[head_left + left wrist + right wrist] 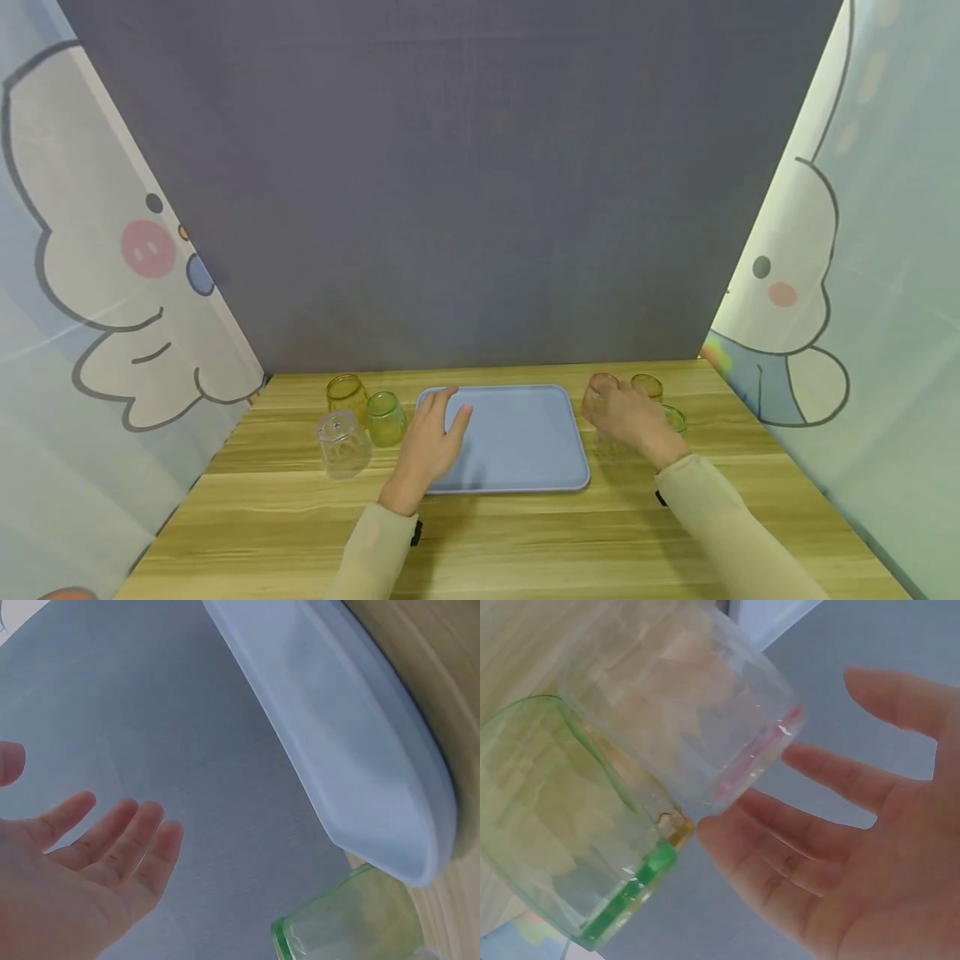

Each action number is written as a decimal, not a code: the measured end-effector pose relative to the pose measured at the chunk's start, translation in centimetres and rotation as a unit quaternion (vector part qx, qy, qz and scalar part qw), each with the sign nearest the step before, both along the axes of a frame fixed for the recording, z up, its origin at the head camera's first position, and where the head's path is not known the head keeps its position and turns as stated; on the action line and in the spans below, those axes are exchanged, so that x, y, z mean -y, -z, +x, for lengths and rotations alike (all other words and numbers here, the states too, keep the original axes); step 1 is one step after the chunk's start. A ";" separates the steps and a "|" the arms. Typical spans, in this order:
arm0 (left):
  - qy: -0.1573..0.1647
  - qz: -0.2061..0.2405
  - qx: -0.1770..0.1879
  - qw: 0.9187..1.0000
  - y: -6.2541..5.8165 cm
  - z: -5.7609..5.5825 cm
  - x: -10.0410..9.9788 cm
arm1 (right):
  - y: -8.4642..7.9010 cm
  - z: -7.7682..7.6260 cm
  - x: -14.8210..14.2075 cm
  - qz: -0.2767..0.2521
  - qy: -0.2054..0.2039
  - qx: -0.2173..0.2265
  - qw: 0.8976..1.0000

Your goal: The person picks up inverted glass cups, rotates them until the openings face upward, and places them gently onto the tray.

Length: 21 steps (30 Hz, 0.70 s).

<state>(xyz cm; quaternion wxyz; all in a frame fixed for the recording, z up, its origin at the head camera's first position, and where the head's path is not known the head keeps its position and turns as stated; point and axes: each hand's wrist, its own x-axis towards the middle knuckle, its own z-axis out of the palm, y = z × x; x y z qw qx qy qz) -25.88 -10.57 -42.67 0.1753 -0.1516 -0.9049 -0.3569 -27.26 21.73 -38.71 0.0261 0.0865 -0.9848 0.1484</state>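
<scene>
My left hand [429,442] hovers over the left edge of a pale blue tray [517,433], fingers spread and holding nothing. Just left of it stand a green glass [386,421], a yellow glass [347,393] and a clear glass [345,446]. On the tray's other side, my right hand [628,414] reaches over a second group of glasses. Its fingertips lie right at the top of a clear glass [667,705] with a pink band showing, fingers loosely bent and not wrapped round it. A pink-tinted glass [597,392] is partly hidden behind this hand.
Beside the right hand are another yellow glass [647,386] and a green glass [577,817]. All stands on a wooden table [510,542]. A grey panel [465,192] rises along its back edge, and printed curtains [892,250] hang at both sides.
</scene>
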 end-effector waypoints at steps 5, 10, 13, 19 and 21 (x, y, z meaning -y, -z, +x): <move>-0.002 -0.002 0.008 1.000 0.0 -0.2 -0.1 | 0.5 -0.2 -0.2 0.009 0.006 0.009 1.000; -0.003 -0.001 0.018 1.000 0.2 -0.3 -0.3 | 0.7 -0.5 -0.5 0.021 0.008 0.032 0.999; -0.004 0.004 0.022 1.000 0.3 -0.4 -0.3 | 0.8 -0.8 -0.7 0.024 0.002 0.047 0.999; 0.008 0.025 0.046 0.999 0.5 -0.7 -0.3 | 0.9 -0.9 -0.8 0.026 -0.006 0.056 0.998; 0.015 0.035 0.053 0.998 0.6 -0.8 -0.3 | 0.8 -0.9 -0.8 0.021 -0.009 0.055 0.998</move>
